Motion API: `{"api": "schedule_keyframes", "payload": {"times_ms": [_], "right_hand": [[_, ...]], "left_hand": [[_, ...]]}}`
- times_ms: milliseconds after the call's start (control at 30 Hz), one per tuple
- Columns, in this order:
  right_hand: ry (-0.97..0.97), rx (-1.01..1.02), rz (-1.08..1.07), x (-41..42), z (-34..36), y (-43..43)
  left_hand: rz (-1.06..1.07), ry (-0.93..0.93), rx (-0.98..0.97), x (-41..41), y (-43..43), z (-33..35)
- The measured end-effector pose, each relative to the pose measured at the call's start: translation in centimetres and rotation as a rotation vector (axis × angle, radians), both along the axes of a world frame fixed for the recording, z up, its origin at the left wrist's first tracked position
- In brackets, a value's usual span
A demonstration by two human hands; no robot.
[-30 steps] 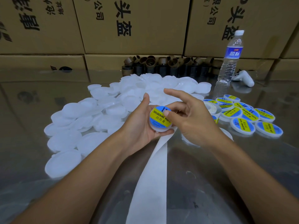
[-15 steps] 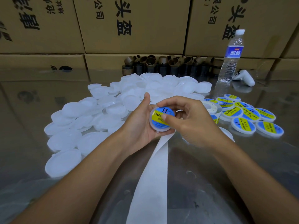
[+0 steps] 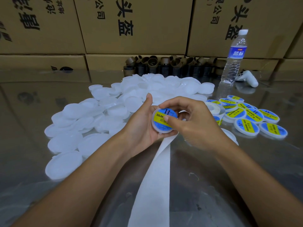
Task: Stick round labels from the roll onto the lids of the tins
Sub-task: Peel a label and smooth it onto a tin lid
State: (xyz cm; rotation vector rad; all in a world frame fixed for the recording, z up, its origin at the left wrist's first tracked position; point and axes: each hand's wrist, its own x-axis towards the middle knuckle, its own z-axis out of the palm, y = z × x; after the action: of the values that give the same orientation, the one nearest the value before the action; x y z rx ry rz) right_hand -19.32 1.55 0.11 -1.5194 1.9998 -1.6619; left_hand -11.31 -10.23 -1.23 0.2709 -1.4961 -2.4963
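Lid [image 3: 161,128] stays gripped in left hand [image 3: 141,128]; right hand [image 3: 195,126], fingers spread earlier, now pinches it, thumb on blue-yellow label [image 3: 159,119], seemingly smooth.

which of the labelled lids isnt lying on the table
The labelled lid gripped in the left hand, with the right hand pinching it; the other labelled lids lie on the table at the right.

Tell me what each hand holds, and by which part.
Left hand grips the lid by its rim. Right hand pinches the same lid: thumb on the label, fingers round its far edge.
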Motion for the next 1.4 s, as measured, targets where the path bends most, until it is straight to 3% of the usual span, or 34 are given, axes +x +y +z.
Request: {"api": "schedule_keyframes", "payload": {"times_ms": [700, 1033, 1200, 1400], "right_hand": [[0.167, -0.023, -0.06, 0.3, -0.29, 0.08], [0.259, -0.046, -0.141, 0.06, -0.02, 0.24], [0.32, -0.076, -0.19, -0.28, -0.06, 0.18], [0.368, -0.086, -0.332, -0.05, -0.7, -0.32]], "left_hand": [[-0.02, 0.015, 0.093, 0.3, 0.39, 0.42], [-0.167, 0.197, 0.124, 0.89, 0.4, 0.55], [-0.058, 0.133, -0.085, 0.64, 0.5, 0.32], [0.012, 0.118, -0.12, 0.67, 0.67, 0.38]]}}
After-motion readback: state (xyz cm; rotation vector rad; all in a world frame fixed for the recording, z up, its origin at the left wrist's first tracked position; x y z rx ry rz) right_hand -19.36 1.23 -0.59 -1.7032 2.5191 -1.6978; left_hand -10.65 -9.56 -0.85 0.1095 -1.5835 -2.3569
